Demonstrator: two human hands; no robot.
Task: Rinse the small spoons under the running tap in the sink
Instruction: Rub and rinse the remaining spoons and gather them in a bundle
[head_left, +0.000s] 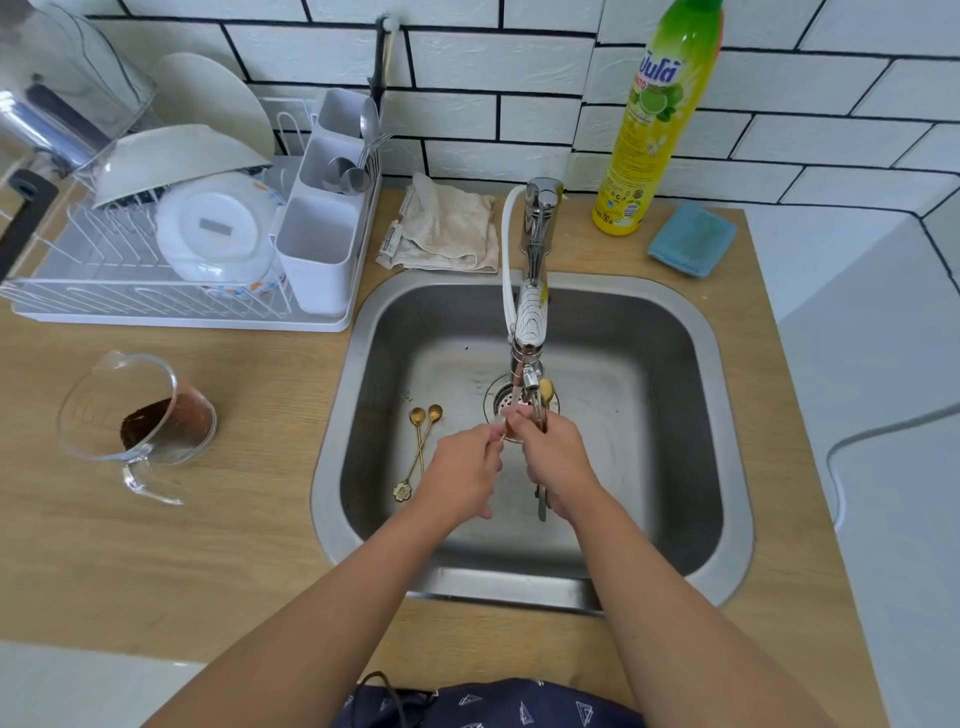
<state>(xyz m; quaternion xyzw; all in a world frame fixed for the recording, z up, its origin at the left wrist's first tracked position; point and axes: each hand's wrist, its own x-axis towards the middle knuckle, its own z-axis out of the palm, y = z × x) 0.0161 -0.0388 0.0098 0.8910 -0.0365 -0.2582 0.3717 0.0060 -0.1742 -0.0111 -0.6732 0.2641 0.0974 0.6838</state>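
Both hands are over the steel sink (722, 415), under the tap (531, 332), whose water runs down onto my fingers near the drain. My right hand (558, 462) grips a bundle of cutlery; one gold bowl (546, 388) sticks up above the fist and a handle end shows below the wrist. My left hand (462, 467) pinches a thin gold spoon handle right beside the right hand's fingers. Two small gold spoons (423, 441) lie crossed on the sink floor, left of my left hand, with a flower-shaped handle end toward me.
A white dish rack (171, 312) with plates and a cutlery caddy (317, 244) stands left of the sink. A glass jug (140, 421) with brown residue lies on its side on the wooden counter. Behind the sink are a cloth (447, 228), a dish soap bottle (654, 119) and a blue sponge (693, 239).
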